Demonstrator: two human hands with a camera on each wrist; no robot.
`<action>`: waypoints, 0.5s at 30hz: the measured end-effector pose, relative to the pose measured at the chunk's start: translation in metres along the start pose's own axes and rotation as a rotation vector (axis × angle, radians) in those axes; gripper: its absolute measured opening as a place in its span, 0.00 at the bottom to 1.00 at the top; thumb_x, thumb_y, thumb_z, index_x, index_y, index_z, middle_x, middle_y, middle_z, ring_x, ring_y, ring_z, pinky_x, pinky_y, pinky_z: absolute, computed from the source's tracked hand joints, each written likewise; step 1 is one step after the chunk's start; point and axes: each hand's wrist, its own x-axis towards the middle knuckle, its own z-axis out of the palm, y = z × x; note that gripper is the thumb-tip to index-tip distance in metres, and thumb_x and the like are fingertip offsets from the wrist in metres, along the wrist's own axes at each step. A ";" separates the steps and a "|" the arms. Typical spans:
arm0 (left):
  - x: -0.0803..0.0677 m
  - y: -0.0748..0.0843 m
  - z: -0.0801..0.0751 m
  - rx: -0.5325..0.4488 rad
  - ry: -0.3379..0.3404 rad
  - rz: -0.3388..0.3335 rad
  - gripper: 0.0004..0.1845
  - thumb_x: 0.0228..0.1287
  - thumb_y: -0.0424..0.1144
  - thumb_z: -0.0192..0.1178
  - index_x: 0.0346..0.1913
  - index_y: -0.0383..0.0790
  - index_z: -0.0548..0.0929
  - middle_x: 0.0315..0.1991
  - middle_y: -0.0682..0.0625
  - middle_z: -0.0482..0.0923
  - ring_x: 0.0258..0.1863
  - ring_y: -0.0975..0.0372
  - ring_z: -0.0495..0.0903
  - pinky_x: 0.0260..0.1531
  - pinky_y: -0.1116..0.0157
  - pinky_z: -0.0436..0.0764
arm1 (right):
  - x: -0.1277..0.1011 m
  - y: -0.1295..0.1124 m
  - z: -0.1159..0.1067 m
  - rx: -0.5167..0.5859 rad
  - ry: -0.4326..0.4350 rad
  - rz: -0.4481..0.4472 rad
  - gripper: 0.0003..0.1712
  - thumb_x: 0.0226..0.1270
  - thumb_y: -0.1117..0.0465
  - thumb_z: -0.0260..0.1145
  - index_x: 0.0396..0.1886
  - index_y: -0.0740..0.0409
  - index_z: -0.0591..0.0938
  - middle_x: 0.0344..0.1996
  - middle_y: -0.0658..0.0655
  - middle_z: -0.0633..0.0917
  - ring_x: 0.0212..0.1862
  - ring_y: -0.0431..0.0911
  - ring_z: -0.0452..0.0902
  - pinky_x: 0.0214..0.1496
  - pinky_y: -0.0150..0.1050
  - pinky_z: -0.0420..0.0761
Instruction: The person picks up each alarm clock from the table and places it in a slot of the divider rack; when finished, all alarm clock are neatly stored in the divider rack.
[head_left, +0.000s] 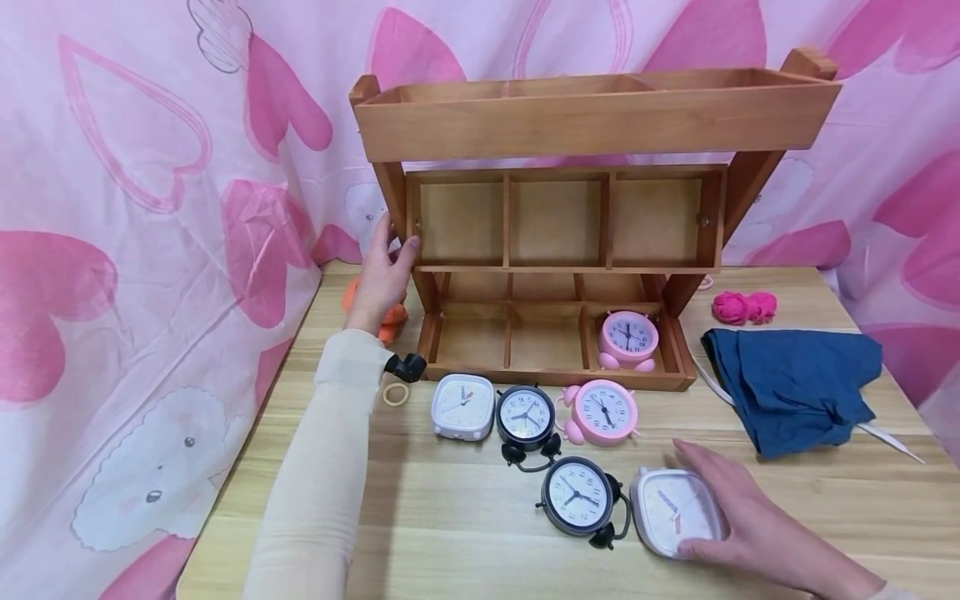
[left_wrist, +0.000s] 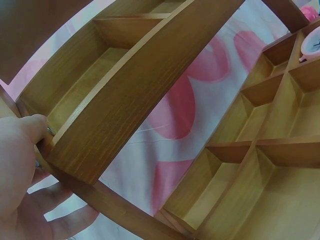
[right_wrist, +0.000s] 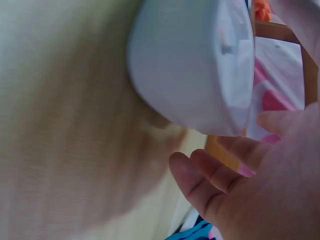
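My left hand grips the left side of a three-tier wooden shelf; in the left wrist view the thumb lies at the middle tray's end and the other fingers spread behind the post. My right hand is around the right side of a white square alarm clock, thumb over its near edge. The right wrist view shows its loosely extended fingers beside the clock's white casing. A black alarm clock lies just left of it. Behind are another black clock, a pink clock and a white clock.
Another pink clock sits in the bottom tier's right compartment. To the right lie a dark blue cloth bag and pink yarn. An orange object, partly hidden by my left arm, and a pale ring lie left of the shelf.
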 end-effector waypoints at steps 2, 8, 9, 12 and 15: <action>0.000 -0.001 0.000 0.000 0.003 0.005 0.35 0.74 0.56 0.50 0.78 0.64 0.48 0.79 0.49 0.52 0.74 0.50 0.62 0.69 0.49 0.68 | -0.003 0.002 0.006 -0.005 -0.059 0.026 0.68 0.41 0.30 0.76 0.78 0.48 0.54 0.70 0.62 0.67 0.63 0.60 0.64 0.55 0.64 0.75; 0.001 -0.002 0.000 0.000 0.006 0.009 0.34 0.74 0.55 0.50 0.77 0.64 0.49 0.79 0.50 0.53 0.73 0.50 0.63 0.69 0.49 0.69 | -0.004 0.003 0.013 -0.017 -0.191 0.135 0.70 0.41 0.26 0.73 0.79 0.43 0.50 0.72 0.59 0.63 0.63 0.56 0.63 0.54 0.65 0.77; 0.001 -0.002 0.001 0.000 0.006 0.008 0.34 0.74 0.55 0.50 0.77 0.65 0.49 0.79 0.50 0.53 0.73 0.50 0.63 0.68 0.49 0.69 | -0.003 0.003 0.013 -0.020 -0.192 0.139 0.69 0.41 0.26 0.74 0.79 0.44 0.51 0.71 0.59 0.64 0.63 0.56 0.64 0.54 0.66 0.76; 0.002 -0.001 0.001 0.001 0.006 0.002 0.34 0.74 0.55 0.50 0.77 0.66 0.49 0.79 0.51 0.53 0.73 0.50 0.63 0.68 0.49 0.69 | -0.001 0.002 0.012 -0.019 -0.197 0.163 0.68 0.41 0.27 0.75 0.77 0.45 0.53 0.69 0.59 0.66 0.61 0.55 0.64 0.54 0.65 0.77; 0.002 -0.001 0.001 0.001 0.006 0.005 0.34 0.74 0.55 0.50 0.77 0.66 0.49 0.79 0.50 0.53 0.73 0.50 0.63 0.68 0.49 0.69 | 0.000 0.002 0.013 -0.018 -0.181 0.168 0.66 0.40 0.27 0.75 0.76 0.47 0.57 0.67 0.59 0.68 0.60 0.54 0.66 0.53 0.63 0.78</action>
